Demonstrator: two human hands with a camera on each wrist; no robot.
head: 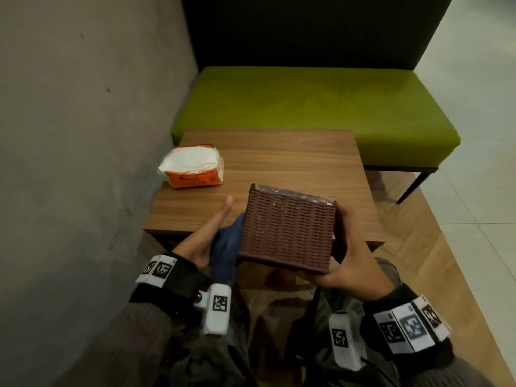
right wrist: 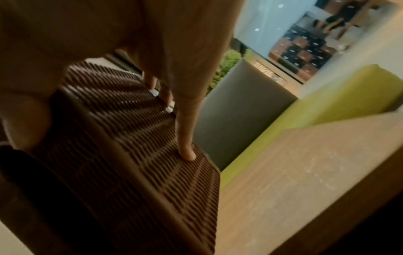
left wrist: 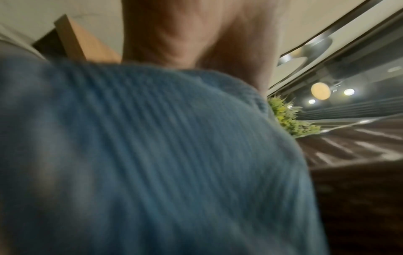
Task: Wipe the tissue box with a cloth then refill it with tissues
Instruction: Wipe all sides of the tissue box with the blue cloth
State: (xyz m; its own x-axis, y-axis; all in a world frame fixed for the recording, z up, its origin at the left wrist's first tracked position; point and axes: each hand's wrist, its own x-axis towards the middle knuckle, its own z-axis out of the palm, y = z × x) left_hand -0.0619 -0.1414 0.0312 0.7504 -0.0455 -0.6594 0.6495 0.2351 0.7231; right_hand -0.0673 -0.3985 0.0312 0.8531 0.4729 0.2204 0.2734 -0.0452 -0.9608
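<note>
My right hand (head: 352, 256) grips the brown woven tissue box (head: 287, 231) above the near edge of the wooden table (head: 293, 163), tilted with one broad side facing me. In the right wrist view its fingers (right wrist: 185, 138) curl over the box (right wrist: 130, 146). My left hand (head: 208, 233) lies flat against a blue cloth (head: 226, 247) and presses it on the box's left side; the thumb points forward. The cloth (left wrist: 174, 155) fills the left wrist view below the palm (left wrist: 196, 34). An opened orange pack of white tissues (head: 192, 167) lies at the table's left rear.
A grey wall (head: 83, 135) runs close along the table's left side. A green bench (head: 315, 107) with a dark backrest stands behind the table. Tiled floor (head: 480, 163) lies to the right. My lap is just under the box.
</note>
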